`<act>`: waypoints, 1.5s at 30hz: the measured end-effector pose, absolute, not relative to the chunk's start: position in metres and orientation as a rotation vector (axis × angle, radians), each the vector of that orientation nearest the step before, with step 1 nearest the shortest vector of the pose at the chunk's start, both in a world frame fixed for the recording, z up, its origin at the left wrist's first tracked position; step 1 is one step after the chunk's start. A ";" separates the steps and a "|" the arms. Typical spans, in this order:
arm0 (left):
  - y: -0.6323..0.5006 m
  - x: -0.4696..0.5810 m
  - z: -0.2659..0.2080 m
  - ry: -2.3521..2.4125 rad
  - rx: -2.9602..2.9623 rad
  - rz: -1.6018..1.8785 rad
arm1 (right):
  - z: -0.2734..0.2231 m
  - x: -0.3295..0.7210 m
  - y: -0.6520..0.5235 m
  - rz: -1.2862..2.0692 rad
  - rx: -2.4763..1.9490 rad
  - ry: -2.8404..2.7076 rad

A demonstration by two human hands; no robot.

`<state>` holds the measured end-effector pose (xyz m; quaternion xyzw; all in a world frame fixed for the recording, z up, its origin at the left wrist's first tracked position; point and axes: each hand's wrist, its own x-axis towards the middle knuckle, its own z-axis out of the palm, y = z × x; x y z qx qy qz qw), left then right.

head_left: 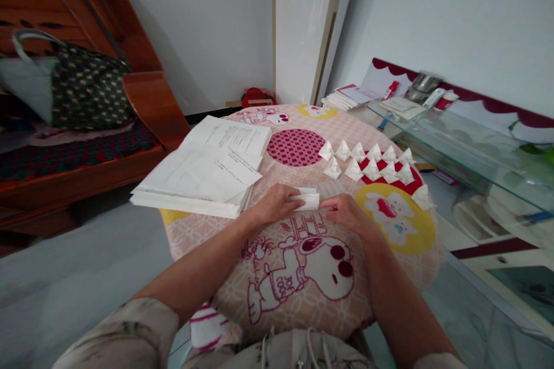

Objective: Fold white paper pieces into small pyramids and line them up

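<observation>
A small folded piece of white paper [308,200] lies near the middle of the round table, between my two hands. My left hand [279,203] grips its left end, thumb and fingers closed on it. At the paper's right edge is my right hand [344,211], its fingers bent together and the fingertips at or just beside the paper; whether they pinch it is hard to see. Several folded white paper pieces with pointed tops [371,170] stand in rows to the right, beyond my right hand. One more folded piece [422,197] sits apart from the rows, near the table's right edge.
A thick stack of printed paper sheets [186,176] lies at the left. A patterned pink cloth [285,285] covers the table. On the right stands a glass-topped cabinet [467,144] with a red-and-white cup [445,100] and papers. A wooden bench [147,104] holds a dark bag [89,86].
</observation>
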<state>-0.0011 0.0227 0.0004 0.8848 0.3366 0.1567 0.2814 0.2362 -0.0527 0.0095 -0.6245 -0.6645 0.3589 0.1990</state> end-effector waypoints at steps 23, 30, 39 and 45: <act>0.038 0.013 0.001 1.450 2.120 0.517 | 0.002 0.194 -0.036 0.861 -2.116 -1.518; 0.033 0.009 0.006 1.478 2.015 0.525 | 0.002 0.192 -0.035 0.762 -2.196 -1.576; 0.026 0.009 0.007 1.522 2.046 0.520 | 0.000 0.192 -0.034 0.635 -2.228 -1.628; 0.024 0.010 0.009 1.549 2.090 0.481 | 0.001 0.190 -0.035 0.600 -2.239 -1.652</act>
